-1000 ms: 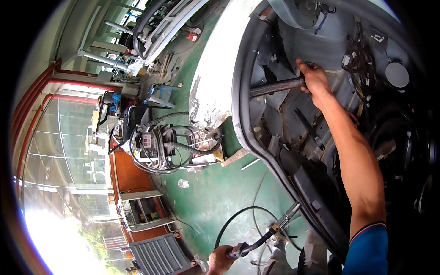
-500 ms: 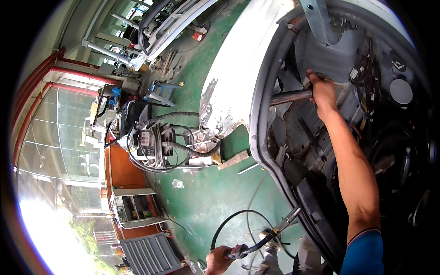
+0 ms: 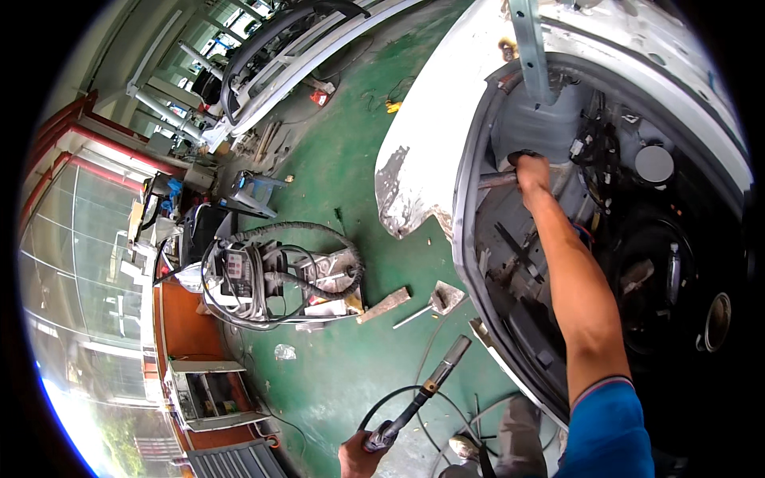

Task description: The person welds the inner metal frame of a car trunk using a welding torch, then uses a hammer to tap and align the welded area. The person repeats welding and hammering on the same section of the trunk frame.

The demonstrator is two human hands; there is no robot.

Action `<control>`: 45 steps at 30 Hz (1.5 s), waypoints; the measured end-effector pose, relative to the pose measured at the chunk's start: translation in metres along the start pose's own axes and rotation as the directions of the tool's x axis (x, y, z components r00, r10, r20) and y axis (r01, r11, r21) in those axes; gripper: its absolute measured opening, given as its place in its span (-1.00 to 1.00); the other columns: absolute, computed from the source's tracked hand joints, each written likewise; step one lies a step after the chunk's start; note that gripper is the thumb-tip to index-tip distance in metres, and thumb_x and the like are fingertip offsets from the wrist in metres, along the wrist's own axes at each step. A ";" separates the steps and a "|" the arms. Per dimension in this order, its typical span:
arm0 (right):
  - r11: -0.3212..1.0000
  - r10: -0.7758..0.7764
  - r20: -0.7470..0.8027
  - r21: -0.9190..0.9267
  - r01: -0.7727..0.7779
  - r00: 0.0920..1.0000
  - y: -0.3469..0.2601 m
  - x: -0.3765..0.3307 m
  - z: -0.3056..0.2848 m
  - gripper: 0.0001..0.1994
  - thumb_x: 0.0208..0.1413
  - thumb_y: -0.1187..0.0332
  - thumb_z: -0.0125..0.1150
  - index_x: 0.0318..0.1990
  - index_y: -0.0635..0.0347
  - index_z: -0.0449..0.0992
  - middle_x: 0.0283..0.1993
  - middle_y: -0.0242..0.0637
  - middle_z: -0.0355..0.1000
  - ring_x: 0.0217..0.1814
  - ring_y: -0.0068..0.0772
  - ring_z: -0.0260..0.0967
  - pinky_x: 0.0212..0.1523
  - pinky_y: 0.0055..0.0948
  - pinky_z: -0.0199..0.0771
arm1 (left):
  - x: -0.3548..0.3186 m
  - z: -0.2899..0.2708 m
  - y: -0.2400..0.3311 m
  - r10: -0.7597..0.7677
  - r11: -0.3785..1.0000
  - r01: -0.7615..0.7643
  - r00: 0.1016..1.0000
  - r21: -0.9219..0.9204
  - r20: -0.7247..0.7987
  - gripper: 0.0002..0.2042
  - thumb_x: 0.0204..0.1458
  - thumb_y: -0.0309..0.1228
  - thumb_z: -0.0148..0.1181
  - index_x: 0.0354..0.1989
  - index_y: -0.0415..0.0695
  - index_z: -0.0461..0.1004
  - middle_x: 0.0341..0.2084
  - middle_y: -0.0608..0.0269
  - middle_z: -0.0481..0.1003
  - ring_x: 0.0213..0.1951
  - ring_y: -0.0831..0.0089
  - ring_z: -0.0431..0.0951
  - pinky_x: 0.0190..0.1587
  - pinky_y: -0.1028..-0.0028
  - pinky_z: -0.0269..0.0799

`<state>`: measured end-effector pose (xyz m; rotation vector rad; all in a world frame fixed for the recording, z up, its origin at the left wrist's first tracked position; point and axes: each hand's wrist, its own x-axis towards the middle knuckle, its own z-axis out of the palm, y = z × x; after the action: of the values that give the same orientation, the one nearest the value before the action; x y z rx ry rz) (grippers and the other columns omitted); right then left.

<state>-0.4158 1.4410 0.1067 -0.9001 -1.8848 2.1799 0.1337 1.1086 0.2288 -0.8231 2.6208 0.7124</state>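
Observation:
My left hand point(image 3: 360, 457), at the lower edge, is wrapped round the handle of a torch point(image 3: 414, 405). The torch has a black neck, a brass-coloured fitting and a metal nozzle pointing up and right, outside the car body; a black hose loops below it. My right arm, in a blue sleeve, reaches inside the open trunk of a white car point(image 3: 414, 171). There my right hand point(image 3: 534, 174) is closed round a dark bar-like tool point(image 3: 497, 181), which sticks out leftward toward the trunk rim. Its other end is hidden by the hand.
A grey seal point(image 3: 462, 207) rims the trunk opening, with a metal hinge arm point(image 3: 529, 48) above. Wiring point(image 3: 594, 151) and a dark flat tool point(image 3: 518, 251) lie inside. A hose-wrapped machine point(image 3: 247, 275) and a dustpan point(image 3: 446, 298) stand on the green floor.
The view has shifted, showing more of the trunk. The torch nozzle, earlier overlapping the trunk rim, now stands left of it and points more steeply upward. Both hands keep their hold.

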 end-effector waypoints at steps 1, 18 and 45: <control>0.999 -0.006 -0.007 0.050 0.007 1.000 0.000 -0.006 0.001 -0.73 -0.03 0.46 0.21 -0.22 0.54 0.60 -0.37 -0.08 0.55 -0.44 -0.31 0.34 -0.40 -0.20 0.32 | 0.006 0.002 0.000 -0.003 1.000 0.003 1.000 -0.012 -0.016 -0.62 -0.05 -0.22 0.54 -0.18 -0.19 0.58 -0.44 0.03 0.64 -0.42 0.37 0.60 -0.32 0.30 0.52; 0.996 0.079 0.174 0.037 -0.086 0.982 -0.008 -0.019 -0.008 -0.86 0.06 0.35 0.34 -0.27 0.18 0.57 -0.46 -0.40 0.39 -0.63 -0.50 0.18 -0.66 -0.39 0.06 | 0.008 0.011 0.018 0.043 0.989 -0.055 0.995 -0.137 -0.085 -0.67 0.00 -0.36 0.51 -0.07 -0.18 0.63 -0.43 0.28 0.64 -0.36 0.64 0.50 -0.26 0.46 0.52; 0.976 0.008 0.103 0.217 -0.031 0.995 0.021 0.004 0.008 -0.89 0.02 0.40 0.25 -0.30 0.17 0.58 -0.35 -0.35 0.49 -0.61 -0.43 0.21 -0.64 -0.37 0.08 | 0.010 0.054 0.031 -0.094 0.991 0.065 0.958 -0.117 -0.269 -0.71 -0.15 -0.40 0.59 -0.40 -0.28 0.57 -0.61 0.35 0.52 -0.50 0.67 0.38 -0.40 0.48 0.41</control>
<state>-0.4175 1.4313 0.0857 -0.7836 -1.6380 2.4281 0.1143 1.1552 0.1908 -1.1257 2.7902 0.7711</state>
